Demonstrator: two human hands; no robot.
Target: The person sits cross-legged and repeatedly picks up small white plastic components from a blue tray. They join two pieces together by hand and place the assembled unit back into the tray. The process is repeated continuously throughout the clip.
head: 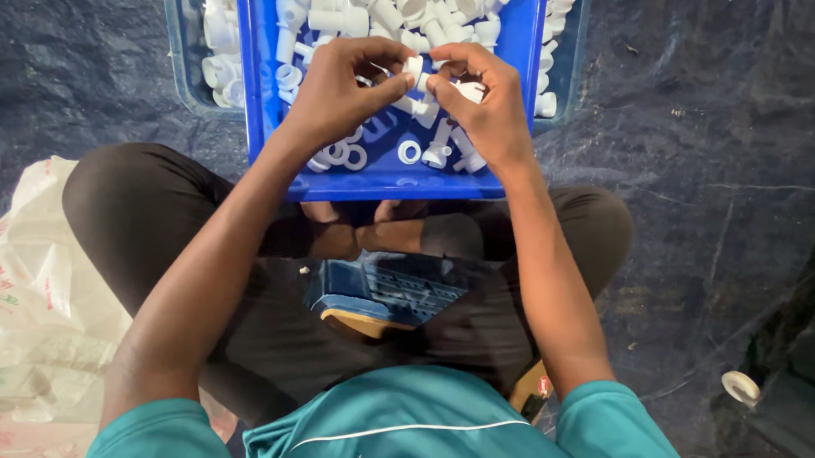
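My left hand (342, 90) and my right hand (484, 97) meet over a blue plastic crate (264, 89) full of small white plastic fittings (398, 10). The left hand pinches one white fitting (413, 70) between thumb and fingers. In the right hand is another white piece (468, 91), close against the first. Loose white rings (410, 152) lie on the crate's floor below my hands.
I sit cross-legged on a dark blue tarp (714, 124). A second clear bin (190, 64) with white parts lies under the crate. A blue block (383, 294) rests in my lap. A white woven sack (26, 310) lies at left, a tape roll (740, 387) at right.
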